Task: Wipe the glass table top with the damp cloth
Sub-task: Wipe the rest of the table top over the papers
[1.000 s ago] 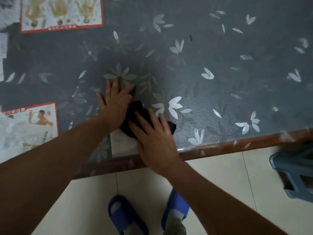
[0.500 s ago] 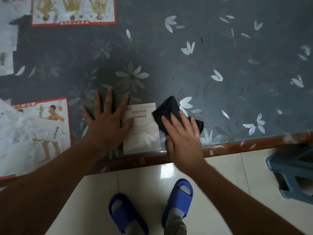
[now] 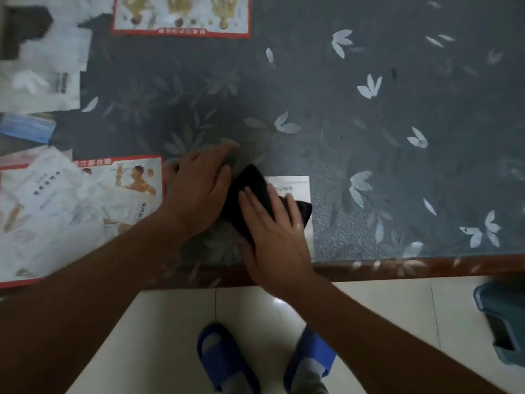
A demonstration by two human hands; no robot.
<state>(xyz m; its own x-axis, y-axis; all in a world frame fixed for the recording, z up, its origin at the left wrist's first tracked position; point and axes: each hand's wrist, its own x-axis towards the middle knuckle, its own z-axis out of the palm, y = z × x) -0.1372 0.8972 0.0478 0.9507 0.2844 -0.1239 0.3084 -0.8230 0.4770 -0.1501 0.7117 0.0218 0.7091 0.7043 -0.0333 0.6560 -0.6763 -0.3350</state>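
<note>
We had the right hand (image 3: pixel 272 231) laid flat on the dark cloth (image 3: pixel 250 194), fingers (image 3: pixel 257 201) spread a little and pressing it down on the glass, not pinching. The cloth sat near the front edge of the bench (image 3: pixel 369 155), partly over a white card (image 3: pixel 295 186) that appeared to lie under the glass. Our left hand (image 3: pixel 199 189) rested just beside the cloth, touching its left edge, fingers held together and flat on the glass, gripping nothing. To the left were papers with red borders (image 3: pixel 79 211), seemingly under the glass too. Progress was hard to judge: we saw no clear wet streaks or dirt on the patterned surface, only a blurred patch near the hands. By our guess the wipe was mid-way at best, working the near strip, with the far and right parts of the glass looking untouched and left to do. Below, blue slippers (image 3: pixel 227 359) stood on the tiled floor (image 3: pixel 170 336).
</note>
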